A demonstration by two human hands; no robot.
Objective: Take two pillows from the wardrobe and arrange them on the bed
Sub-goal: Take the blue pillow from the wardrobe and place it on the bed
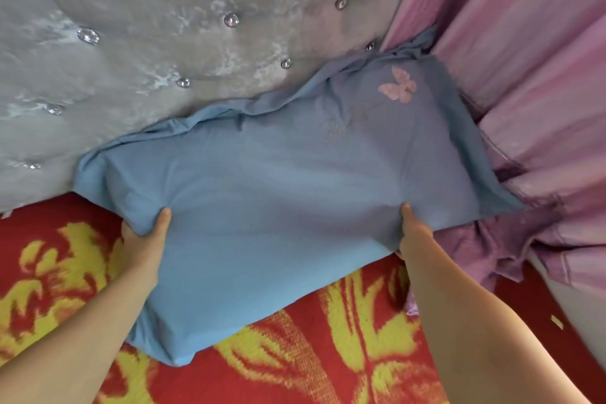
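We clamp the blue pillow point(278, 193) at its near edge, left hand point(144, 233) and right hand point(414, 233) spaced along its long axis; the tufted headboard point(164, 43) lies just beyond.

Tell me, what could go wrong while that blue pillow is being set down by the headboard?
The pillow's loose case edge is already bunched against the headboard and could stay wrinkled. Its right end presses into the pink curtain, which might get trapped underneath. Both hands pinch only the near edge, so the pillow may settle crooked.
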